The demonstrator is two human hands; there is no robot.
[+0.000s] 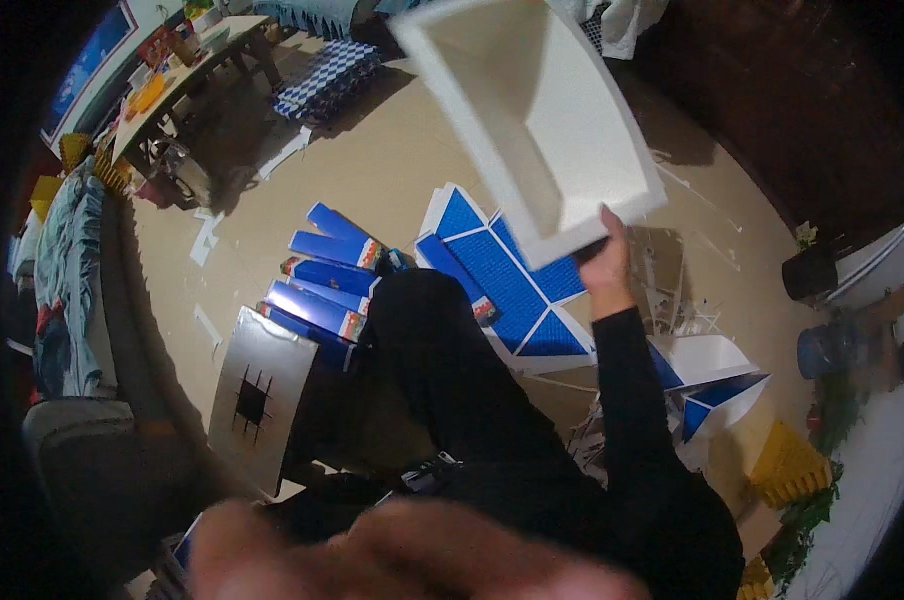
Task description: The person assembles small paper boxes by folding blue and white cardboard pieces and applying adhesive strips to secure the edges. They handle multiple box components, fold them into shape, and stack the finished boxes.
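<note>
- Head view, surroundings: a tan floor (392, 170) lay strewn with flat blue-and-white cardboard box blanks (517, 285), unfolded and overlapping just below the raised sheet.
- A row of folded blue cartons with white and red ends (322, 285) lay side by side left of the person's dark-trousered knee (442, 350).
- A grey square panel with a dark cross-shaped cut-out (257, 395) leaned just beside those cartons, touching the nearest one.
- A wooden table cluttered with small items (177, 80) stood far off at the upper left; a yellow plastic crate (787, 465) sat at the lower right.
- A large blurred skin-coloured shape (392, 560) filled the lower edge and hid the floor there; what it was could not be told.
- Hands: the right hand (604, 262), on a black-sleeved arm, was closed on the lower corner of a large white folded cardboard sheet (532, 110), holding it up tilted above the blue blanks.
- The left hand could not be made out clearly.
</note>
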